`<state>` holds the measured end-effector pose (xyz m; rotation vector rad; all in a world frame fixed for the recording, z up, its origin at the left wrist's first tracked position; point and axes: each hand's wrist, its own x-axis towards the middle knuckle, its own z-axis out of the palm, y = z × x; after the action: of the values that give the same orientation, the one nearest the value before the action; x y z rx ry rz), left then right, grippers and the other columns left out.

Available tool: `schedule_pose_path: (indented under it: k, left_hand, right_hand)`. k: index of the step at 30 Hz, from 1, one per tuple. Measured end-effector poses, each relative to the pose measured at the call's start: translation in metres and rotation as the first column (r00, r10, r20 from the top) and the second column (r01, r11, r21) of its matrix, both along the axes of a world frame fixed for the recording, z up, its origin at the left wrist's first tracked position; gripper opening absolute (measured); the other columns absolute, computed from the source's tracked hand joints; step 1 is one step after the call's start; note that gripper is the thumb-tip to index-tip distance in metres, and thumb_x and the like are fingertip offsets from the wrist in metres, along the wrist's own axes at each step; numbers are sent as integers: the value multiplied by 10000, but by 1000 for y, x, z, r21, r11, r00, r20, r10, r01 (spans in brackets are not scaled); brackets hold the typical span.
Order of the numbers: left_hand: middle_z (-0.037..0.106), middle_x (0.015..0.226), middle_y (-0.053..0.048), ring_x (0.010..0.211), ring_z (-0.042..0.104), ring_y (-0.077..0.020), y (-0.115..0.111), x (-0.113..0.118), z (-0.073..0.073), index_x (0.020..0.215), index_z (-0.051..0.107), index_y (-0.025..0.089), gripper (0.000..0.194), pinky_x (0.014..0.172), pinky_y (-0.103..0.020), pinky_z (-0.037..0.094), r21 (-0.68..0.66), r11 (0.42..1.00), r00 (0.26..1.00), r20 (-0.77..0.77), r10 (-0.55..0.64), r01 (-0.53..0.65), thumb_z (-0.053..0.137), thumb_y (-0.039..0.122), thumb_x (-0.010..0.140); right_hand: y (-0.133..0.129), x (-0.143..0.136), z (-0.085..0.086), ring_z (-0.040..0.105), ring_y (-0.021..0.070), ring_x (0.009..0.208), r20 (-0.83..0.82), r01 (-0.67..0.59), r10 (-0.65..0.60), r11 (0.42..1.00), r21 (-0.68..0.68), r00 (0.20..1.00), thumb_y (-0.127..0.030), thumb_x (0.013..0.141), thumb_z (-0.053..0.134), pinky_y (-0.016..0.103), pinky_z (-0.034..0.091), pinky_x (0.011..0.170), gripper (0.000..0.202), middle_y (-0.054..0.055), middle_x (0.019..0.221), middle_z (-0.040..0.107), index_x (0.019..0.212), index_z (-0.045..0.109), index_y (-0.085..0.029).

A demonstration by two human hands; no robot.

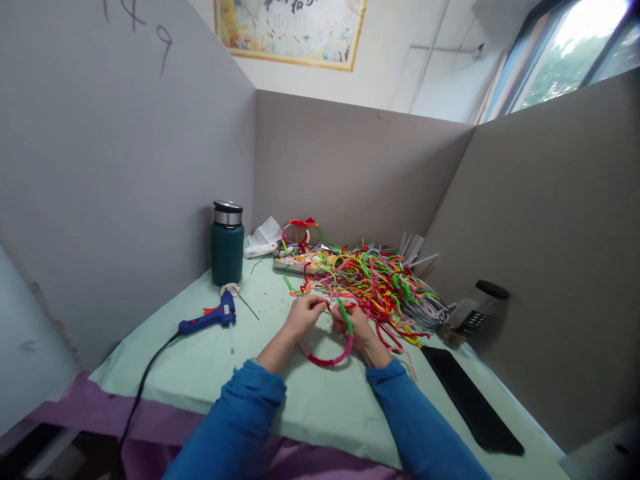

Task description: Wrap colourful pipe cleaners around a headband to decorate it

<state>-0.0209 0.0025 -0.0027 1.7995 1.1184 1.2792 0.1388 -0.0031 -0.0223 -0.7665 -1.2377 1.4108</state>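
A ring wrapped in coloured pipe cleaner (327, 362), with green, pink and red sections, is between my two hands near the middle of the table. My left hand (305, 315) pinches a short red pipe cleaner at the ring's far side. On the right, my right hand (351, 325) is closed around the ring beside its green section, close to more red pipe cleaner. The fingers hide part of the ring. Just beyond my hands lies a large tangled heap of colourful pipe cleaners (383, 277).
A blue glue gun (210, 319) with a black cord and a green bottle (227, 247) are on the left. Behind stand a metal tray (293, 266), a finished-looking ring piece (295, 223) and white tissue (264, 238). Right: a black slab (473, 400) and a clear jar (470, 313).
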Motion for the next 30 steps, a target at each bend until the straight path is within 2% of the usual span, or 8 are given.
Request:
schedule_pose_path:
  k: [4, 9, 16, 20, 23, 27, 30]
  left_hand:
    - [684, 714, -39, 653, 575, -145, -5, -1, 7, 818, 720, 136, 238, 612, -233, 402, 12, 997, 990, -115, 80, -79, 531, 273, 773]
    - [714, 824, -38, 755, 612, -160, -8, -1, 7, 879, 731, 184, 236, 670, -238, 414, 57, 995, 965, -243, 96, -85, 526, 257, 788]
    - [717, 882, -48, 801, 619, -182, -4, 0, -2, 920, 735, 220, 228, 721, -260, 428, 110, 992, 948, -305, 94, -63, 588, 292, 762]
    - [718, 831, -38, 748, 606, -164, -6, -1, -1, 894, 743, 241, 240, 683, -237, 414, 115, 991, 943, -316, 101, -67, 597, 378, 762]
    - [714, 802, -33, 726, 593, -153, -7, -1, -1, 852, 748, 235, 232, 660, -226, 396, 109, 992, 936, -340, 97, -64, 571, 366, 780]
    - [698, 758, -22, 696, 567, -137, -8, 0, 0, 784, 746, 207, 220, 645, -218, 379, 113, 994, 940, -339, 41, -2, 572, 340, 771]
    - [658, 665, -10, 634, 528, -121, -8, 1, 3, 740, 736, 162, 252, 598, -210, 363, 61, 995, 960, -274, -63, 83, 576, 356, 761]
  right_hand:
    - [-5, -1, 6, 374, 65, 437, 44, -11, 9, 999, 47, 999, -363, 666, 721, 207, 283, 418, 294, -58, 495, 409, 582, 521, -164]
    - [-7, -1, 10, 370, 67, 433, 7, -12, 12, 1000, -9, 1000, -407, 631, 747, 210, 271, 404, 326, -52, 489, 425, 580, 542, -159]
    - [-6, 0, 8, 380, 68, 421, -41, -3, 0, 997, -73, 999, -427, 611, 753, 215, 282, 408, 328, -32, 504, 481, 588, 562, -161]
    - [-6, -1, 8, 339, 63, 413, -50, 21, -24, 998, -55, 998, -441, 589, 760, 219, 265, 406, 344, -56, 478, 438, 591, 556, -164]
    - [-3, -2, 6, 315, 61, 405, -43, 91, -94, 994, -52, 995, -438, 578, 767, 220, 255, 406, 335, -72, 464, 414, 625, 574, -170]
    - [0, -3, 4, 383, 73, 443, -60, 203, -205, 978, -47, 977, -415, 563, 781, 218, 285, 432, 329, -59, 510, 484, 628, 564, -177]
    - [0, -3, 4, 375, 69, 433, -51, 217, -219, 975, -40, 974, -431, 577, 770, 219, 279, 430, 355, -69, 493, 462, 607, 523, -177]
